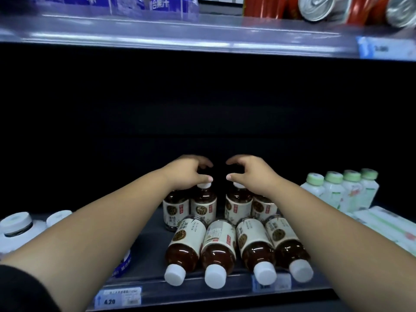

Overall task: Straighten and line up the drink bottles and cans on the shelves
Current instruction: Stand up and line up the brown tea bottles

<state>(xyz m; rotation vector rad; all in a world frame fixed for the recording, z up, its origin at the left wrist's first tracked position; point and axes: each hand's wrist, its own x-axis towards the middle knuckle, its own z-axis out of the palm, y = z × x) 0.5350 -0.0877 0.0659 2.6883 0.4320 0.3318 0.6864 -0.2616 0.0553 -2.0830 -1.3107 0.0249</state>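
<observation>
Dark shelving runs deep in front of you, and the brown tea bottles sit on the lower shelf (146, 244) at its middle. Your left hand (186, 174) and right hand (252, 174) both reach over the back row. The fingers (202, 162) of each are curved into a half-open claw with a gap down to the thumb. Your left thumb lies just above a white cap (204, 185), and your right thumb sits the same way over another. Whether either hand grips anything in the dark behind, I cannot tell.

Count four standing tea bottles (203, 206) at the back. Four lying tea bottles (218, 242) rest in front of them, caps toward the shelf edge. To your right stand four green-capped white bottles (333, 192). To your left are two white-lidded containers (15, 224). On the shelf above, the tops of two red cans (315, 7) face you.
</observation>
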